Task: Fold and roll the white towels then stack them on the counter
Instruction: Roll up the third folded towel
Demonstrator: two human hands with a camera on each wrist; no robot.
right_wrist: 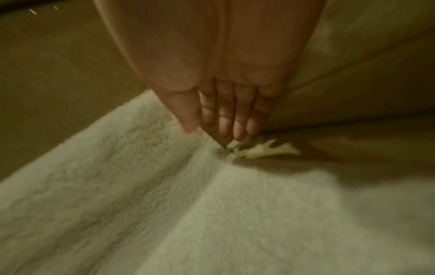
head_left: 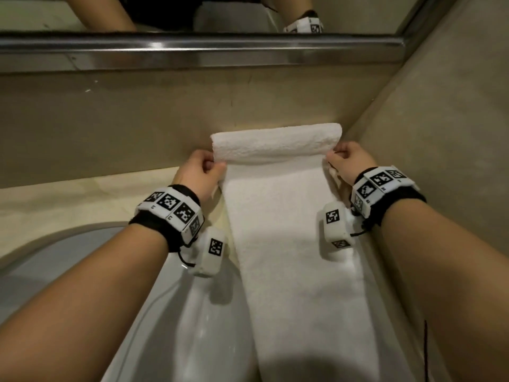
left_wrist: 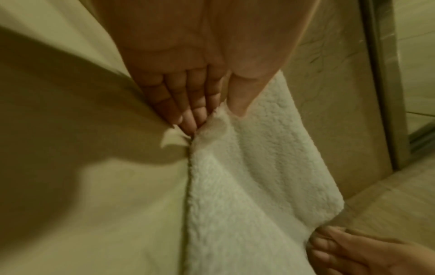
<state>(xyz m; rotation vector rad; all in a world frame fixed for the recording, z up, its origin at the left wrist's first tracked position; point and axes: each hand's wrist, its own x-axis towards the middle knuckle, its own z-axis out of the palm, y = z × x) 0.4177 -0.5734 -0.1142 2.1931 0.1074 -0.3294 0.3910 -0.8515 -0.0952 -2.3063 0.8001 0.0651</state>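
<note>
Counter (head_left: pixel 68 199): beige, wedged in a corner, wall behind and to the right. Sink (head_left: pixel 91 271) is set into it left of the towel, and the towel's near-left edge overhangs the basin rim.

Towel (head_left: pixel 289 244): a long folded strip is laid on the counter from the near edge back toward the rear wall. Its far end is turned over toward the near edge; only the first turn of the roll is formed, so the rolling step is judged barely started.

Left hand (head_left: pixel 199 173): the roll's left end is pinched between thumb and fingers.

Right hand (head_left: pixel 348 158): the roll's right end is pinched the same way.

Risks, judged:
- Cone-shaped roll if one hand is advanced faster than the other, since only the ends are held.
- Loose, sagging core, as the middle of the roll is unsupported.
- Strip dragged into the sink if the roll drifts left.
- Folded layers splayed apart at the edges if pinches slip.
</note>
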